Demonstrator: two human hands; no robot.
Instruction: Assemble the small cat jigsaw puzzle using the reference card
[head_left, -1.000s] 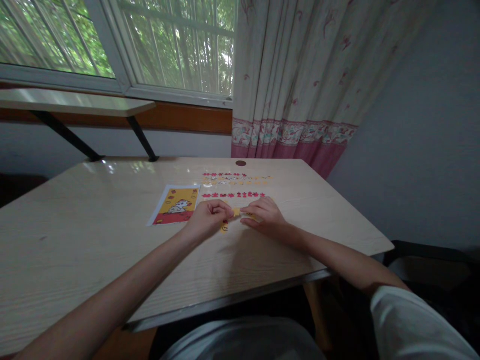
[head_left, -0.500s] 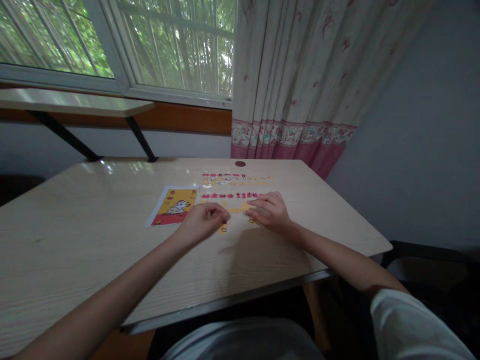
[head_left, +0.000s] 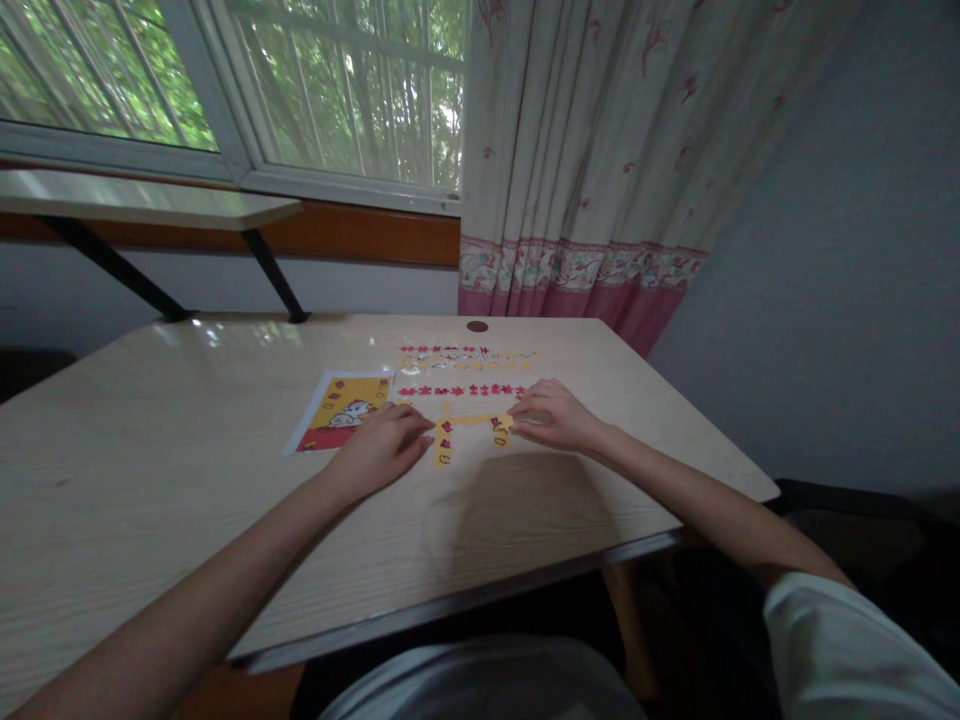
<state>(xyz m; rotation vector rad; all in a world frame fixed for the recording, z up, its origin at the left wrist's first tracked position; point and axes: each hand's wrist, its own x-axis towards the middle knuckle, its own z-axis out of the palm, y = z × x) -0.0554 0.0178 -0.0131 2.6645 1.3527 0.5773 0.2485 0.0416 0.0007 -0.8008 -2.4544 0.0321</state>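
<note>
Joined yellow jigsaw pieces (head_left: 444, 445) form an upside-down U on the table, with red and black marks on them. My left hand (head_left: 386, 440) rests at their upper left side, its fingers drawn together and the tips against the edge. At the upper right corner, my right hand (head_left: 559, 415) pinches the end of the joined pieces between thumb and fingers. What exactly lies under the fingertips is partly hidden. A printed picture sheet (head_left: 319, 425) of a white animal on yellow and red lies by my left hand, which covers its right corner.
Rows of loose red jigsaw pieces (head_left: 457, 391) and mixed yellow and white pieces (head_left: 465, 357) lie beyond my hands. A round brown disc (head_left: 477, 326) is set at the table's (head_left: 187, 500) far edge. A raised shelf (head_left: 150, 200) stands at the back left, and a curtain (head_left: 570, 200) hangs behind.
My left hand has shifted left and down, uncovering the left column of pieces. The right hand has moved slightly right, its fingers closing at the right corner.
</note>
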